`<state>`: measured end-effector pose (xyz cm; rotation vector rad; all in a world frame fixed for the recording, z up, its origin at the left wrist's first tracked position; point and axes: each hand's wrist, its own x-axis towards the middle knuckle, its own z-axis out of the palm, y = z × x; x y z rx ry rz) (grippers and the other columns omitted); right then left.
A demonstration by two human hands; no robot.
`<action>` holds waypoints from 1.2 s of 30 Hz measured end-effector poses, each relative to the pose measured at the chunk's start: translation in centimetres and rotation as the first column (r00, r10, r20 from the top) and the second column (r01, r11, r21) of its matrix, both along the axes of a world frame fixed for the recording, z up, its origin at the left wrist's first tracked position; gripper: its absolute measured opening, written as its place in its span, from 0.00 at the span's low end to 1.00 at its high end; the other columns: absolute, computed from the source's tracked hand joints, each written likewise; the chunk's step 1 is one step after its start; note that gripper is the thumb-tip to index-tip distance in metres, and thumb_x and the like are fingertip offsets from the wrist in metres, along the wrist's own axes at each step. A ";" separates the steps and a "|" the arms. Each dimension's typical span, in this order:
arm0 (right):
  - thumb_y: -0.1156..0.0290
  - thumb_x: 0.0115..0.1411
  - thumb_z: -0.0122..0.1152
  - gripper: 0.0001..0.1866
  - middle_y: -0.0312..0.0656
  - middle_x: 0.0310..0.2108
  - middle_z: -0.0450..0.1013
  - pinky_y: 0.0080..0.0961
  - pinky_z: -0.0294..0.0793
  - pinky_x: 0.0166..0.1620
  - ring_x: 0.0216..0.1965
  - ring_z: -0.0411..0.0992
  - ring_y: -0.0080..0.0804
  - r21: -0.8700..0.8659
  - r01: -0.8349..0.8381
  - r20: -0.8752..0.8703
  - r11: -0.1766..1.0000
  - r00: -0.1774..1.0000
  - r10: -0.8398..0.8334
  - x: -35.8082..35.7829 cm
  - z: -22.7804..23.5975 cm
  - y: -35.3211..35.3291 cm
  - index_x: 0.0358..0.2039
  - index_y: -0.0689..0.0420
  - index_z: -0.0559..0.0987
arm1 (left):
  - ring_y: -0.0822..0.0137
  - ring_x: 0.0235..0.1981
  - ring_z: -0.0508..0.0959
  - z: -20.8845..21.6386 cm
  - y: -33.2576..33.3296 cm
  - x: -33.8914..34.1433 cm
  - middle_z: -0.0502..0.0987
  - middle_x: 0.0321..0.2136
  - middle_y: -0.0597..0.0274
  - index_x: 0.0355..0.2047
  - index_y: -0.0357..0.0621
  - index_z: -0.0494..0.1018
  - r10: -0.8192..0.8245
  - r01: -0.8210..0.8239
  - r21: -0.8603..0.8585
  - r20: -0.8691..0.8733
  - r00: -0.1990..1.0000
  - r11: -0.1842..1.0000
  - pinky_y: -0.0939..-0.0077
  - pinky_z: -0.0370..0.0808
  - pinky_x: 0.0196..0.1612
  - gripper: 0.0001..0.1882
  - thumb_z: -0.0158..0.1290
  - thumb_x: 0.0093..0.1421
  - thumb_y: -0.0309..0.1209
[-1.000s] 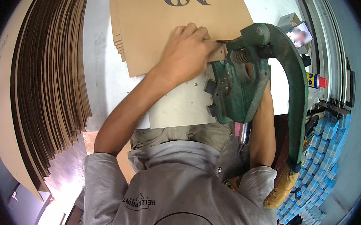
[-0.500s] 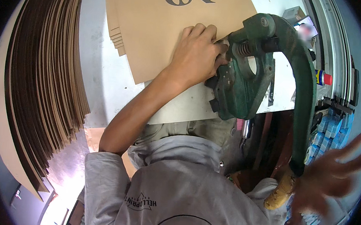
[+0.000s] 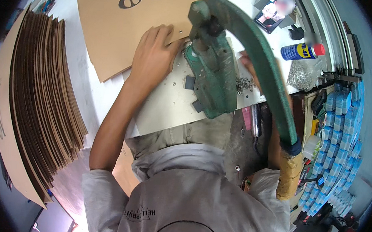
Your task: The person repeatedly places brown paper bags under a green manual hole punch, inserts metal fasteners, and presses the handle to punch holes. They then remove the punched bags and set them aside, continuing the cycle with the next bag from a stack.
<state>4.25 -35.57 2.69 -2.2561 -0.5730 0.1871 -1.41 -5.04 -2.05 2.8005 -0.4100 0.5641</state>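
Observation:
A green hand-lever eyelet press (image 3: 214,81) stands on the table in front of me, its long curved lever ending in a yellow wrapped grip (image 3: 289,177). Left of it lies a brown cardboard sheet (image 3: 101,37) with black lettering. My left hand (image 3: 153,53) rests on the sheet's near edge, fingers laid over the top and thumb pointing toward the press. A small metal eyelet (image 3: 180,31) shows at the sheet's corner beside my fingertips. Beyond the lever, my right hand (image 3: 248,66) is mostly hidden, close to a small pile of metal eyelets (image 3: 245,85).
Many brown boards (image 3: 49,102) stand in a row at left. At right are a blue spray can (image 3: 300,52) with a red cap, a clear bag of eyelets (image 3: 302,76), a phone (image 3: 275,11) and stacked blue-and-white packets (image 3: 335,143).
My right hand has left the area by the lever grip and moved to the eyelet pile behind the lever. My left hand has drawn back from the press. The view has shifted right.

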 end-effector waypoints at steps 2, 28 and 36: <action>0.81 0.60 0.62 0.10 0.49 0.39 0.79 0.33 0.77 0.44 0.39 0.79 0.43 -0.081 -0.010 0.062 0.997 0.998 0.015 0.1 -3.2 -1.0 0.42 0.63 0.84 | 0.44 0.64 0.67 1.1 0.0 -0.9 0.69 0.63 0.47 0.52 0.53 0.82 0.003 -0.002 0.036 -0.024 1.000 0.999 0.48 0.65 0.66 0.19 0.62 0.59 0.33; 0.67 0.59 0.68 0.21 0.45 0.48 0.80 0.31 0.75 0.54 0.46 0.78 0.33 0.270 -0.017 -0.297 0.963 0.950 0.100 0.9 -3.9 5.4 0.51 0.61 0.81 | 0.45 0.59 0.76 0.3 2.9 -2.4 0.74 0.61 0.50 0.53 0.47 0.80 0.094 -0.091 0.028 -0.111 0.989 0.995 0.57 0.77 0.60 0.28 0.54 0.50 0.17; 0.66 0.68 0.57 0.14 0.43 0.44 0.81 0.29 0.81 0.44 0.39 0.80 0.29 0.511 0.595 -0.753 0.620 0.658 -0.011 1.1 -3.3 8.5 0.48 0.62 0.81 | 0.50 0.48 0.80 1.1 -1.8 -0.9 0.80 0.49 0.53 0.44 0.38 0.80 0.018 -0.044 -0.413 -0.066 0.998 0.910 0.57 0.79 0.50 0.19 0.54 0.50 0.17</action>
